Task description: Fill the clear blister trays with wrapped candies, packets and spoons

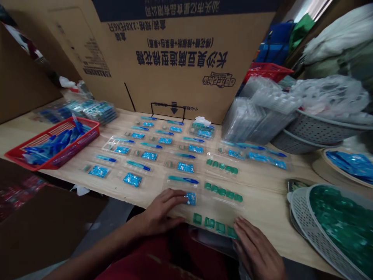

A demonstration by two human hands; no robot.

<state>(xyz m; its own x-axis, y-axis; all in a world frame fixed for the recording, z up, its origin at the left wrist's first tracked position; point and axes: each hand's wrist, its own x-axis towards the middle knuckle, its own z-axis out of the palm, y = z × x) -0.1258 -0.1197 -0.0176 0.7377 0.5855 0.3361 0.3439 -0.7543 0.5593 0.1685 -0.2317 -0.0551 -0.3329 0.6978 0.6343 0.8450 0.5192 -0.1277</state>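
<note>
Left hand (161,212) is laid open on blue packet (191,198), no grip seen | right hand (256,249) is held open at clear plastic tray (215,206) | tray judged light, flimsy; best taken by edge

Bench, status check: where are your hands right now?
Left hand fingertips at blue packet on clear plastic tray. Right hand at tray's near edge, beside green squares. Grey perforated basket off right.

Left hand (161,212) and right hand (256,249) flat, seemingly open
</note>
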